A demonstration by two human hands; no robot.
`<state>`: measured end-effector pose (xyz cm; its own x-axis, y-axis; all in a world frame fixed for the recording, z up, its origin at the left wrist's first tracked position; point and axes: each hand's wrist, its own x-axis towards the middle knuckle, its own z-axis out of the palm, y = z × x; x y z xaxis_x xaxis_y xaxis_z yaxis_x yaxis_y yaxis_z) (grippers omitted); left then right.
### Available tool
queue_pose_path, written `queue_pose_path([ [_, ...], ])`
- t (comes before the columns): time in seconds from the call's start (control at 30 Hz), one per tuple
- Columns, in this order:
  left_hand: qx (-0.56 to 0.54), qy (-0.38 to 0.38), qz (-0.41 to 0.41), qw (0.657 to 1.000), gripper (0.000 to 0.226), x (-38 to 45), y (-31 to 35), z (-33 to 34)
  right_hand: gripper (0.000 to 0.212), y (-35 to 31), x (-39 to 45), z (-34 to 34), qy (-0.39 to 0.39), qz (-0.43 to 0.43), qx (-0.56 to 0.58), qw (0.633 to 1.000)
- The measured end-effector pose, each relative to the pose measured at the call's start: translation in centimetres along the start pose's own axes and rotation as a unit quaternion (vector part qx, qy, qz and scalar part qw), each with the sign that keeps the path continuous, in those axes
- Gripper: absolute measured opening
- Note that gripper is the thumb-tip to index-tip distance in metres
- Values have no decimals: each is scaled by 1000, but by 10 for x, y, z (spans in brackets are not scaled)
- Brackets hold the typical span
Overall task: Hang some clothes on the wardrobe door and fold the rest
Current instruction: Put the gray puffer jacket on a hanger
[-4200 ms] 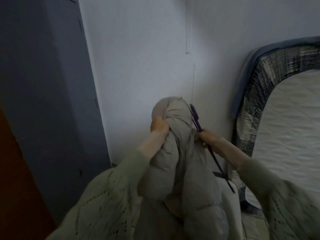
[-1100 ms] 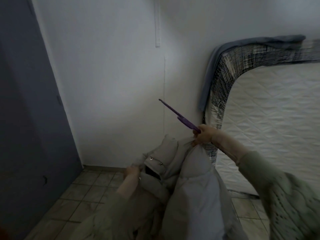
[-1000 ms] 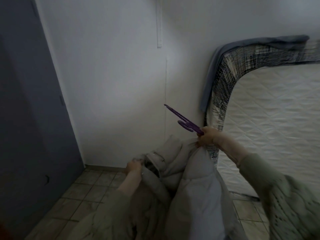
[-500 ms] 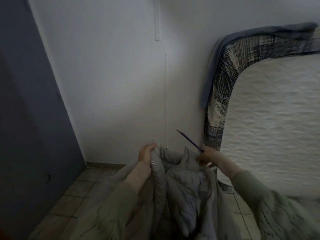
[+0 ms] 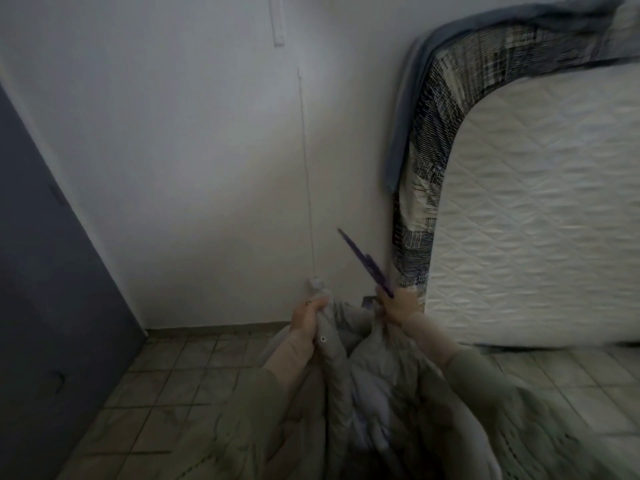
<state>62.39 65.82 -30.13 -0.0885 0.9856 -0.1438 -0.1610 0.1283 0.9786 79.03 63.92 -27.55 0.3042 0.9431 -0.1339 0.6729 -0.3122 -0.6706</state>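
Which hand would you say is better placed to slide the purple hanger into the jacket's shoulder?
Right, probably. The right hand already grips the purple hanger by the jacket, while the left hand grips the other front edge, holding it open.

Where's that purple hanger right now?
In the head view, the purple hanger sticks up from the right hand, just left of the upright mattress, above the grey puffer jacket.

Both forearms extended forward, sleeves pushed back. Left hand point(image 5: 306, 315) fingers curled, gripping fabric. Right hand point(image 5: 400, 306) clenched, apparently pinching; blurred, grip detail unclear.
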Motion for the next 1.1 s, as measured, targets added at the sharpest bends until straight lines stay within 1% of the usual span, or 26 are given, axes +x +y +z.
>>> queue_pose_path([
  [0.07, 26, 11, 1, 1000, 30, 5, -12, -4, 46, -2, 4, 2, -1, -25, 83, 996],
  [0.13, 44, 26, -7, 999, 30, 11, -23, -8, 39, -4, 8, 1, -5, -49, 176, 983],
  [0.23, 46, 38, -39, 997, 34, 23, -34, -12, 18, -11, 17, -6, 13, -110, 219, 969],
  [0.3, 56, 46, -55, 996, 34, 28, -40, -12, 10, -19, 18, -11, 0, -157, 301, 941],
  [0.37, 53, 47, -64, 995, 36, 29, -43, -12, 10, -28, 19, -17, -6, -200, 368, 908],
  [0.4, 51, 47, -60, 996, 36, 28, -44, -12, 12, -33, 21, -20, 4, -215, 387, 897],
  [0.5, 46, 50, -59, 996, 33, 28, -46, -11, 18, -44, 28, -24, 44, -242, 411, 878],
  [0.63, 80, 74, -88, 990, 18, 47, -62, -19, 16, -55, 36, -14, 50, -243, 446, 860],
  [0.73, 110, 87, -95, 985, 32, 48, -66, -29, 17, -59, 43, -7, 32, -240, 475, 846],
  [0.8, 140, 96, -105, 980, 34, 47, -68, -34, 18, -57, 48, -3, 20, -233, 503, 832],
  [0.83, 140, 106, -107, 979, 32, 47, -70, -37, 19, -54, 51, -1, 21, -230, 515, 826],
  [0.9, 120, 127, -90, 980, 16, 49, -71, -40, 20, -47, 56, 4, 32, -218, 517, 827],
  [0.93, 110, 135, -72, 982, 18, 51, -72, -39, 20, -42, 58, 6, 38, -208, 517, 830],
  [1.0, 100, 127, -27, 987, 35, 54, -74, -39, 20, -32, 61, 9, 48, -188, 513, 836],
  [1.03, 99, 110, -7, 989, 44, 55, -76, -38, 20, -26, 62, 12, 49, -181, 506, 842],
  [1.1, 108, 71, 1, 992, 48, 50, -76, -33, 18, -15, 63, 19, 35, -163, 484, 859],
])
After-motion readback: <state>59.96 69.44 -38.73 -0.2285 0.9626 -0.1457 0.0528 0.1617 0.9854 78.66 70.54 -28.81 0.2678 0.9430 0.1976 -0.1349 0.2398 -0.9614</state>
